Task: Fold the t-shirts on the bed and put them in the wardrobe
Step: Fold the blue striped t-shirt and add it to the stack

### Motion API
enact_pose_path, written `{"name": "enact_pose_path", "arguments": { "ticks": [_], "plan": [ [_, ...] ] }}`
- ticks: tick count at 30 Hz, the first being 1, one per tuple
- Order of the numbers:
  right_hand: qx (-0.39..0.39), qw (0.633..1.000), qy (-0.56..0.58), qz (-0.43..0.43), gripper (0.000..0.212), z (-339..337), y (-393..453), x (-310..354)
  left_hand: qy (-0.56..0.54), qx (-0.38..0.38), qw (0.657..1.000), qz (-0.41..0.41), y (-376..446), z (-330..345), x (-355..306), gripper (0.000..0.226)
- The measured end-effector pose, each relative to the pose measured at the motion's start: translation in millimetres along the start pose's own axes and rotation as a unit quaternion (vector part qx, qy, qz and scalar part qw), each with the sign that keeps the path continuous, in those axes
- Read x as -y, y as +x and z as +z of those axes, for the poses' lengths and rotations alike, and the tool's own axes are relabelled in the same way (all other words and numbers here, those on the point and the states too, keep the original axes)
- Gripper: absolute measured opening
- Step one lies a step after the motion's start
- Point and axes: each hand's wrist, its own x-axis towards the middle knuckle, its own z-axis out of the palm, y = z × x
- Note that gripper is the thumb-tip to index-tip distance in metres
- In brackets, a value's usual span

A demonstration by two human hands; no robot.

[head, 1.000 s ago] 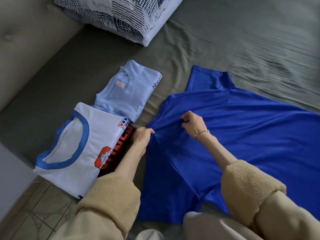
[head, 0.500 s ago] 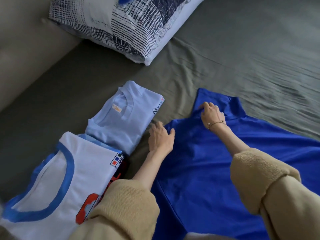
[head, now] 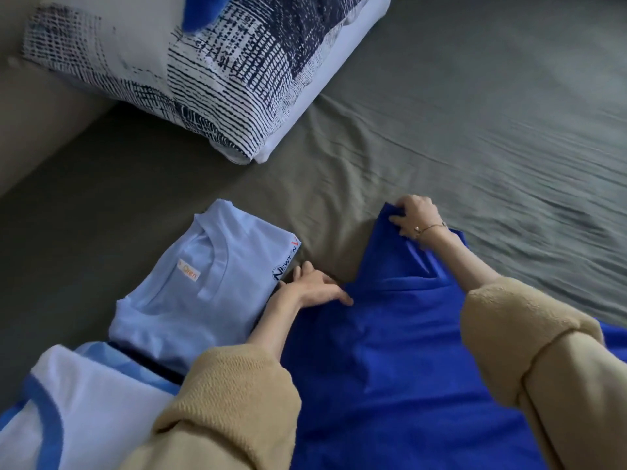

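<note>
Bed [head: 475,106] with a grey-green sheet, wrinkled on the right side. We see three t-shirts on it.

Royal blue t-shirt [head: 390,368]: spread flat across the lower middle and right of the sheet, unfolded, one sleeve pointing up toward the head of the bed. Our right hand [head: 415,215] grips the far tip of that sleeve, fingers curled round the cloth; a thin bracelet [head: 429,228] sits on the wrist. Our left hand [head: 317,288] lies low on the shirt's left edge, near the base of the sleeve, fingers stretched out and slightly apart, fingertips pressing the blue fabric. It holds nothing that we can make out.

Light blue t-shirt [head: 200,283]: folded into a neat rectangle, collar up, just left of the left hand. Small orange neck label and a dark printed logo at its right corner, close beside the fingers.

White t-shirt [head: 95,412] with a blue collar band: folded, at the lower left, its upper edge overlapping or touching the light blue one; we cannot tell which.

Pillow [head: 203,69], white with dark navy crosshatch print, at the top left, well apart from the shirts. Something blue shows at its upper edge, too blurred to identify.

Both forearms wear tan knitted sleeves [head: 522,337], pushed back from the wrists.
</note>
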Motion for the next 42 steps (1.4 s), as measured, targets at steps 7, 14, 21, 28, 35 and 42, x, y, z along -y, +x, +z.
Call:
{"name": "enact_pose_path", "arguments": {
  "ticks": [7, 14, 21, 28, 35, 42],
  "plan": [
    [-0.108, 0.984, 0.118, 0.076, 0.025, -8.0, 30.6, -17.6, -0.062, 0.003, 0.998, -0.016, 8.4, 2.1, 5.9, 0.055],
    [-0.097, 0.991, 0.043, 0.078, 0.049, -21.0, 15.3, -34.3, -0.144, -0.02, 0.988, -0.058, 7.0, 1.8, 9.9, 0.063],
    [0.002, 0.998, -0.031, 0.056, 0.043, -11.5, 12.4, -45.6, -0.13, -0.029, 0.991, 0.003, 11.7, 7.7, 4.8, 0.042],
    [-0.089, 0.993, 0.066, 0.029, 0.026, -4.6, 15.9, -40.8, -0.138, -0.018, 0.99, -0.001, 10.8, 3.9, 5.0, 0.044],
    [-0.012, 0.996, 0.025, 0.082, 0.049, -29.2, -12.3, -109.6, -0.113, -0.022, 0.993, -0.011, 12.7, 7.8, 6.1, 0.05],
    [-0.098, 0.993, 0.003, 0.062, 0.042, -8.5, -12.6, -111.8, -0.069, -0.028, 0.997, -0.023, 17.5, 12.4, 3.2, 0.049]
  ]
}}
